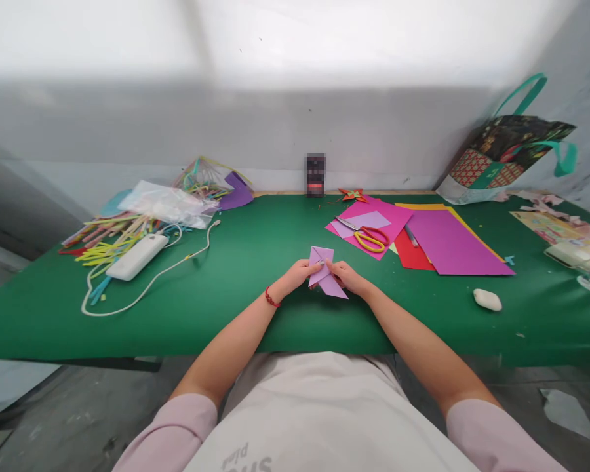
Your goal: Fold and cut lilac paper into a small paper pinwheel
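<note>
Head view showed your left hand (295, 275) pinched on the left side of the folded lilac paper (326, 276), thumb on top, and your right hand (353, 278) pinched on its right side. The paper lay directly between your two hands, its lower flap slanting toward you beside your right fingers. Scissors (358, 229) rested beyond your right hand on a magenta sheet (399, 219). A white rounded case (487, 299) lay well to that hand's right.
</note>
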Demonstrator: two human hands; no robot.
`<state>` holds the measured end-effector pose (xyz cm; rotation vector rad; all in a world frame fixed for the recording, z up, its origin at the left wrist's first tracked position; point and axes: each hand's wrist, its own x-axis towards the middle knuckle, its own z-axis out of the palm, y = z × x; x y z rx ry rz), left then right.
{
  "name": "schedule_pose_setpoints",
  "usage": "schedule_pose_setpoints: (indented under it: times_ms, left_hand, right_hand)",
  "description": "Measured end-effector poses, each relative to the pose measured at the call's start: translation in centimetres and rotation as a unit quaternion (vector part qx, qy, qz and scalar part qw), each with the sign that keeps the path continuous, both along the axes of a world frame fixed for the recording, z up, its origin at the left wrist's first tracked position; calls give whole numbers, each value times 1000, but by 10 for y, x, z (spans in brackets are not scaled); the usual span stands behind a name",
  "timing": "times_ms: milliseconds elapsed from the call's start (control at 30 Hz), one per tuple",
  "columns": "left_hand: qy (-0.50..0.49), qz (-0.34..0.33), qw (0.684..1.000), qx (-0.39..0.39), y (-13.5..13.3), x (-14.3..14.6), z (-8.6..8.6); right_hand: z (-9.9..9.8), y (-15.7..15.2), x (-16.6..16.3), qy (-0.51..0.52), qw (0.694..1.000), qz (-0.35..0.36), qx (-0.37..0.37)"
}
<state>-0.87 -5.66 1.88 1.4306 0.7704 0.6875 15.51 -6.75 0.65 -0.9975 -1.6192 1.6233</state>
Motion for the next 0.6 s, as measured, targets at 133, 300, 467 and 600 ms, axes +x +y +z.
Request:
schedule_pose_setpoints:
  times_ms: [133,300,467,600]
  left_hand:
    - [22,-6,1000,7,0,0,-1]
    - [30,-8,999,17,0,0,-1]
    - [33,-8,999,13,1,-1,-2]
    - [24,-13,1000,15,1,-2,-1]
  right_hand:
    - [5,-2,-1,-20,999,31,1]
    - [11,-5,-3,-22,999,22,-12]
    - [17,-8,-6,-16,999,16,-23]
    - [16,-7,-7,-19,999,25,-11]
